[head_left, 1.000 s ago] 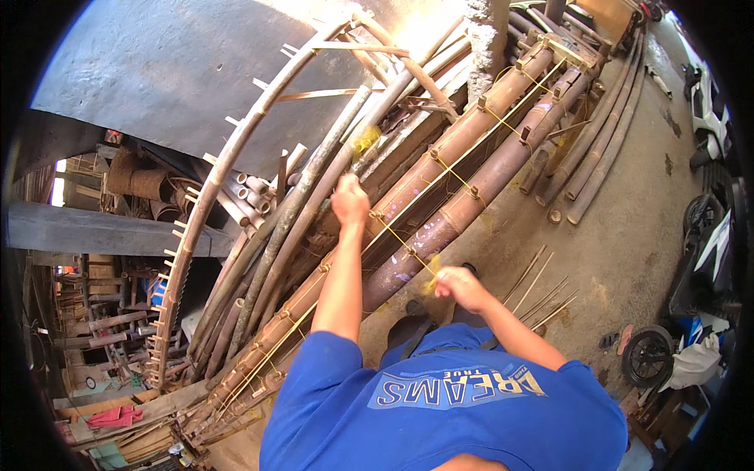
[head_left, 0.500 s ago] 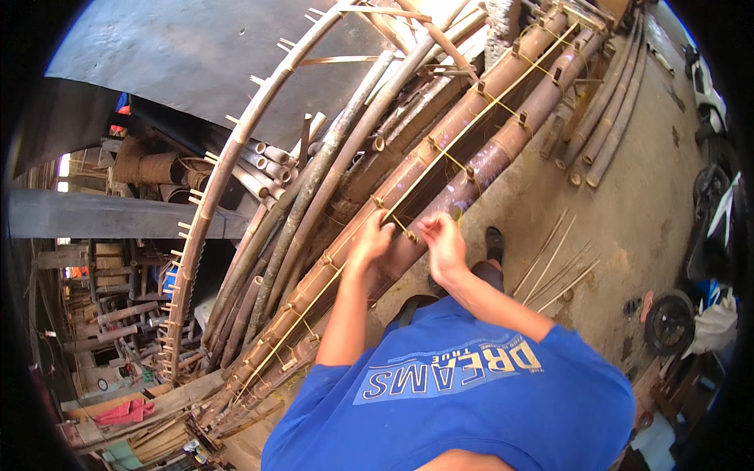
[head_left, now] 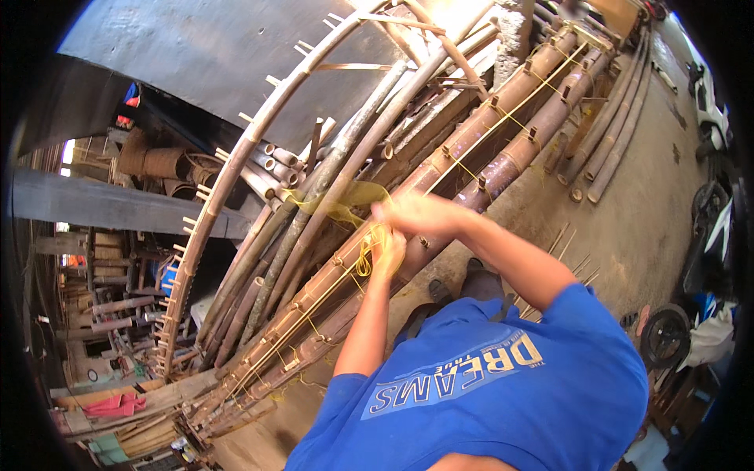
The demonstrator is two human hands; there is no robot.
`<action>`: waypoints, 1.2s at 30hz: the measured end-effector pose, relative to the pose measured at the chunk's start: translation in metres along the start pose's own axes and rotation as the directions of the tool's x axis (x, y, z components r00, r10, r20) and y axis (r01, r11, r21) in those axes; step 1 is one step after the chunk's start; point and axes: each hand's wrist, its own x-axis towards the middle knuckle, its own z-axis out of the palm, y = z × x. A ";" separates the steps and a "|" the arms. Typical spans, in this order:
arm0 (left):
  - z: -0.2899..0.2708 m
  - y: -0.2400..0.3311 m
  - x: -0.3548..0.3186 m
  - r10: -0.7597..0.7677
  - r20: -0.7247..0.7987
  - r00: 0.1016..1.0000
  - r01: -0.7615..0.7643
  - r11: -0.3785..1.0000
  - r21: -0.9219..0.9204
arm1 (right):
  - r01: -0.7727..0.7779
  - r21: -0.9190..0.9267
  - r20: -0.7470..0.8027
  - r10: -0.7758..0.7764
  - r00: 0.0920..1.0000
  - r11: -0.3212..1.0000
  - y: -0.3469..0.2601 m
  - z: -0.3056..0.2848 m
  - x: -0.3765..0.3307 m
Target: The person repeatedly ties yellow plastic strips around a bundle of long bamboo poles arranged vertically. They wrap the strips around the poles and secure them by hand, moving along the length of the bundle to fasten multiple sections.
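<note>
Along the outer side of the left hand (head_left: 389,251), closed around it, hangs a looped yellow cord (head_left: 364,257); just beyond, the right hand (head_left: 418,213) crosses over, blurred, its grip unclear. Beneath both, paired bamboo poles (head_left: 509,161) slant away rightward.

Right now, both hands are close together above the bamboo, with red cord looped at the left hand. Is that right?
Not quite: the cord is yellow, as the head view shows. It does loop at the left hand, with the right hand close by above the bamboo.
</note>
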 end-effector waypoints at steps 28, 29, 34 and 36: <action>-0.139 -0.093 -0.086 -0.124 0.269 0.955 0.029 0.943 0.331 | 0.566 0.684 -0.729 0.425 0.536 0.460 0.121 0.250 -0.014; -0.133 -0.100 -0.092 -0.101 0.253 0.962 0.022 0.955 0.296 | 0.504 0.658 -0.733 0.320 0.601 0.560 0.105 0.262 0.008; -0.103 -0.139 -0.094 0.271 -0.120 0.955 -0.295 0.911 -0.290 | 0.144 -0.250 -0.047 -0.161 0.986 0.958 0.053 0.238 0.107; -0.116 -0.104 -0.084 -0.106 0.070 0.992 0.087 0.967 0.240 | -0.272 -0.804 -0.295 0.042 0.955 0.529 0.042 0.192 0.115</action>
